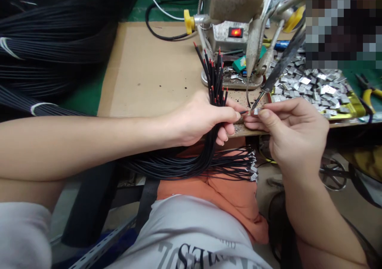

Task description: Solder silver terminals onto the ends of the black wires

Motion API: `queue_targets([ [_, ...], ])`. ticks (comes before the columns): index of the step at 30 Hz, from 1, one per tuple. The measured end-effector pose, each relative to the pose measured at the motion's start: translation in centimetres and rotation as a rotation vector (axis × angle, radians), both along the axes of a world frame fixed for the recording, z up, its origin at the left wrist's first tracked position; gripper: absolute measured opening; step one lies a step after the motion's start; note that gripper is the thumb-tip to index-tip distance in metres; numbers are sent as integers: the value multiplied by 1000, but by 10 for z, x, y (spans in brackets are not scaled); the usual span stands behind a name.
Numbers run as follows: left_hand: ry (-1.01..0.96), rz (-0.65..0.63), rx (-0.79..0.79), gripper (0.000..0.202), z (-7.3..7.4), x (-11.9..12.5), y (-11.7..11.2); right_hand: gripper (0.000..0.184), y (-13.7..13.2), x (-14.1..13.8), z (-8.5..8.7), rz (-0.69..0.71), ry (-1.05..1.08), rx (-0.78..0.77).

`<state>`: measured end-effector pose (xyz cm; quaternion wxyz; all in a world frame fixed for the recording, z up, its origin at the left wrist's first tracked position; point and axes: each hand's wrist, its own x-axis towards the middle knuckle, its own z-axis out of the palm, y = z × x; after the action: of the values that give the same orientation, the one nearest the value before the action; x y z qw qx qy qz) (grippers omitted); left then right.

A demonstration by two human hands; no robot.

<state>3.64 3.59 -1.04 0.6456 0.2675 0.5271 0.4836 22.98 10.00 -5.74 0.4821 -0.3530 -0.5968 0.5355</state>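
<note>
My left hand [210, 115] is closed round a bundle of black cables [212, 76] whose stripped ends show red tips and point upward. Between its thumb and finger one cable end sticks out to the right. My right hand [286, 127] pinches a small silver metal connector [257, 111] at that cable's end. The tip of a soldering iron [270, 80] comes down at the joint from the upper right. A thin solder wire [247, 92] hangs from the feeder nozzle [253, 46] just above. Whether cable and connector touch is too small to tell.
A yellow tray [355, 112] heaped with silver connectors stands at the right, beside yellow-handled pliers [368, 92]. The solder machine [229, 34] has its red switch lit. Finished-looking cables with connectors [253, 169] lie across my lap. Large black cable bundles [50, 42] fill the left.
</note>
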Motion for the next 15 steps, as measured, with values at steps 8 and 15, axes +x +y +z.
queue_targets([
  [8,-3,0,-6,17,0,0,0,22,-5,-3,-2,35,12,-12],
  [15,26,1,1,16,0,1,-1,24,-6,-3,-5,32,2,10],
])
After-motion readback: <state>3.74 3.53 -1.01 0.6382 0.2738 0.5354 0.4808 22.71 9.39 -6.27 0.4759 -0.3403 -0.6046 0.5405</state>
